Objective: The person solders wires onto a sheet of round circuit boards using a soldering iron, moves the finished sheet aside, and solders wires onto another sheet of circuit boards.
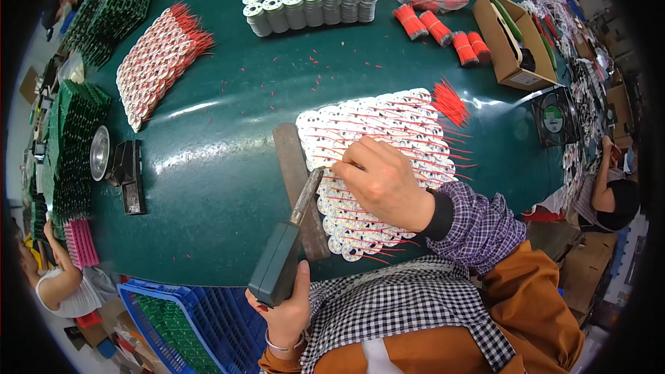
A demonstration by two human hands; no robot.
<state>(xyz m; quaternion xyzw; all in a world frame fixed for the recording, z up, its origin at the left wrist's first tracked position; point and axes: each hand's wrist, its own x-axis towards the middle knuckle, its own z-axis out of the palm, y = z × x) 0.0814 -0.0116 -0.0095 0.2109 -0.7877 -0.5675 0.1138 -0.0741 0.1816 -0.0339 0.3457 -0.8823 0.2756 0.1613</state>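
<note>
My left hand (289, 312) is closed round the dark green handle of a soldering gun (276, 263), at the table's near edge. Its metal tip slants up to the left side of a panel of round white LED boards (377, 114). My right hand (381, 180) reaches over that panel, thumb and forefinger pinched close to the tip, on what looks like a thin red wire; the fingers partly hide it. Red wires lie in rows across the boards, their ends sticking out past the right side. A flat brownish bar (294, 180) lies along the panel's left edge.
Loose red wires (450, 102) lie beyond the panel, with wire bundles (435, 28) and a cardboard box (516, 48) farther right. Stacked boards (308, 0) stand at the back; a wired panel (156, 62), a lamp-like stand (125, 170) and a blue crate (201, 318) are left.
</note>
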